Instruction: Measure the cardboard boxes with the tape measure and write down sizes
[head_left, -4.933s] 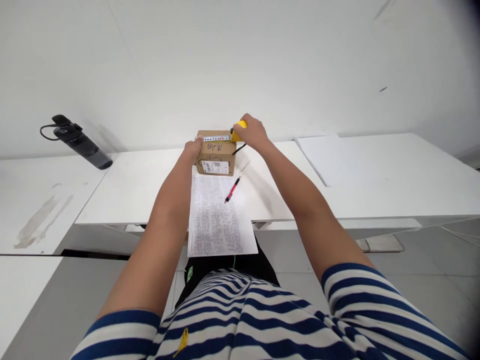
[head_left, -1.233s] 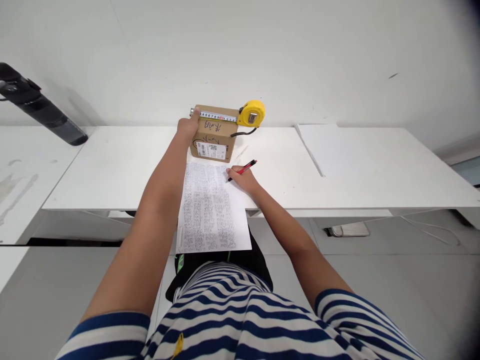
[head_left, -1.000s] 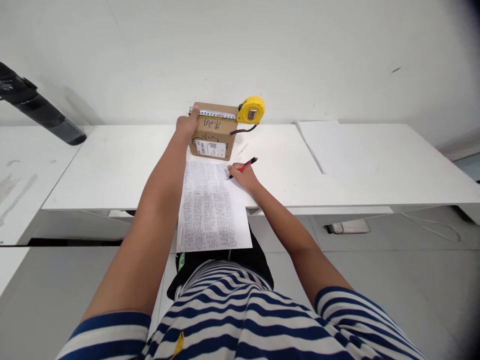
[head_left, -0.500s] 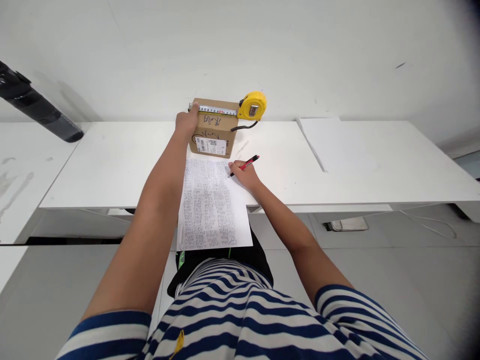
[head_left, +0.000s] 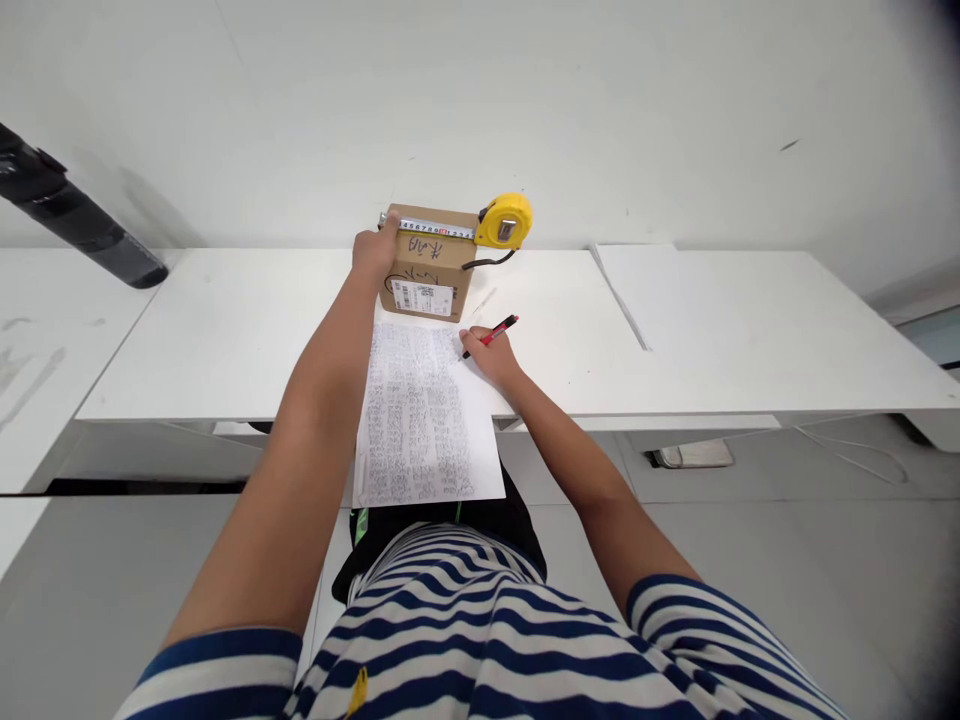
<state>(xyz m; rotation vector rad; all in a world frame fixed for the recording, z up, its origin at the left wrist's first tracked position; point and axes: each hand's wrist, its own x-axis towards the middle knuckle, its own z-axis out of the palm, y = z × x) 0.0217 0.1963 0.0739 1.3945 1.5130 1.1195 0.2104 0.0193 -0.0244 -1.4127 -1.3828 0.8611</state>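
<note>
Cardboard box (head_left: 427,272) gripped by left hand (head_left: 373,252); right hand (head_left: 486,352) fingers pinch red pen (head_left: 491,335).

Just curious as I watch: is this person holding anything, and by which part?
The right hand grips a red pen near its tip; the left hand presses the tape's end against the cardboard box.
</note>
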